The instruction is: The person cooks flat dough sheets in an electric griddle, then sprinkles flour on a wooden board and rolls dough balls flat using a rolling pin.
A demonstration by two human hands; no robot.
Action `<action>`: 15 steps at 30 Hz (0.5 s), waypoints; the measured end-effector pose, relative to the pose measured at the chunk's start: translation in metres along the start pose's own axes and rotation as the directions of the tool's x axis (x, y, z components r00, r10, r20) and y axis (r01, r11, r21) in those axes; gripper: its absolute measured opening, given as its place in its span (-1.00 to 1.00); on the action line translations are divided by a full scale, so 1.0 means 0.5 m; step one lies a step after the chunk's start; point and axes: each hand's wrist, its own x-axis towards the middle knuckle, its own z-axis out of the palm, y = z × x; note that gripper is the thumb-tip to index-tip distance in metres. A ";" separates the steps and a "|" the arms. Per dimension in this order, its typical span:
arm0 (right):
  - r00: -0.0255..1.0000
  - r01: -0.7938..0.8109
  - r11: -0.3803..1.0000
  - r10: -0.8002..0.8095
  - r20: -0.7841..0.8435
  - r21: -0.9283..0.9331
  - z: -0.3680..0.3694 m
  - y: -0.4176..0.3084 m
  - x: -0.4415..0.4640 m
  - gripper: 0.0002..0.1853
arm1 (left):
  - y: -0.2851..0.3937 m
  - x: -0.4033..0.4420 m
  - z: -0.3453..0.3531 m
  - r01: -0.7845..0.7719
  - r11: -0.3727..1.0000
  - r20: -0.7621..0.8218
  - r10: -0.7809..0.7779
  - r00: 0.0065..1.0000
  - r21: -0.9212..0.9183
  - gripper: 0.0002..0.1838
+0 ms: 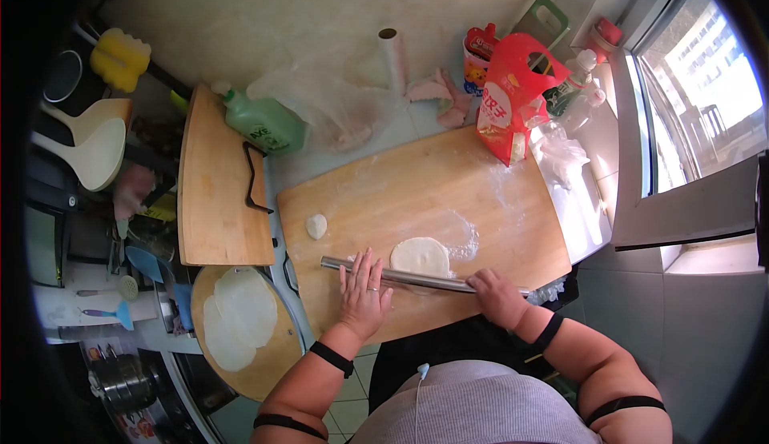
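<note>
A metal rolling pin (428, 279) lies across the near edge of a flat round of dough (420, 257) on the floured wooden board (360, 192). My left hand (364, 293) rests on the pin toward its left end, fingers stretched out flat over it, a ring on one finger. Near the other end, my right hand (497, 298) has its fingers curled over the pin. A small dough ball (316, 226) sits apart at the board's left side. Loose flour is scattered right of the dough round.
Left of the board, a round wooden board (282, 357) bears several thin dough sheets (240, 312). Behind it stands another wooden board (216, 196) with a black handle. A green bottle (264, 124), plastic bag (344, 112) and red flour bag (513, 100) line the back.
</note>
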 end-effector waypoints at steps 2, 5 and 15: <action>0.999 0.006 0.995 -0.002 0.035 -0.104 0.025 -0.008 0.001 -0.69 | -0.025 0.001 0.018 0.005 0.994 0.149 -0.021 0.989 0.112 -0.27; 0.999 -0.021 0.975 0.013 -0.037 -0.222 0.021 -0.017 0.006 -0.63 | -0.043 0.026 0.018 -0.068 0.990 0.163 0.048 0.985 0.122 -0.28; 0.960 -0.155 0.894 0.036 -0.278 -0.420 -0.043 0.142 0.255 -0.37 | -0.076 0.325 0.059 0.040 0.981 -0.014 -0.038 0.999 0.191 -0.25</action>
